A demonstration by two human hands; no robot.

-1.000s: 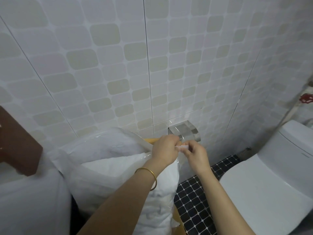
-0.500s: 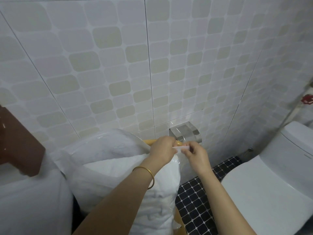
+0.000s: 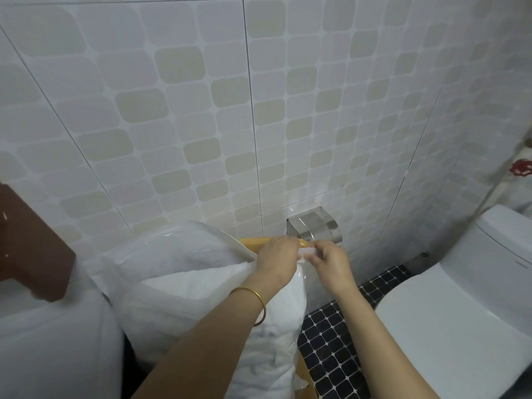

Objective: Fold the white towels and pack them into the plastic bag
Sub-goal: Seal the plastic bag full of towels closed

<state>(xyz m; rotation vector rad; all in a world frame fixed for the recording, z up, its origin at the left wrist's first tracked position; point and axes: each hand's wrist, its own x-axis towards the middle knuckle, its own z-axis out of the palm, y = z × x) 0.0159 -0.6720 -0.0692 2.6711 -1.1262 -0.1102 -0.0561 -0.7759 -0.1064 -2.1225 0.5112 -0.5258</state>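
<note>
Our fingers [image 3: 319, 252] meet at a small white strip [image 3: 308, 251] on the top corner of the bag [image 3: 172, 251]. The left hand [image 3: 276, 259] curls over it from the left and the right hand [image 3: 331, 264] pinches it from the right between thumb and fingertips, so both hands grip the strip, almost touching each other.

Below them the clear bag stands upright, stuffed with white towels [image 3: 190, 286]. Its plastic is creased and shiny along the top, and it bulges to the left of our left forearm. A gold bracelet [image 3: 257, 300] sits on the left wrist.

Behind the hands a yellow bar [image 3: 253, 242] shows, and just above it a metal holder [image 3: 313, 226] is fixed to the tiled wall [image 3: 201, 110]. A white toilet [image 3: 449, 312] is to the right, over a black tiled floor [image 3: 331, 344]. At far left is a brown block [image 3: 31, 246], and we cannot tell what it is.
</note>
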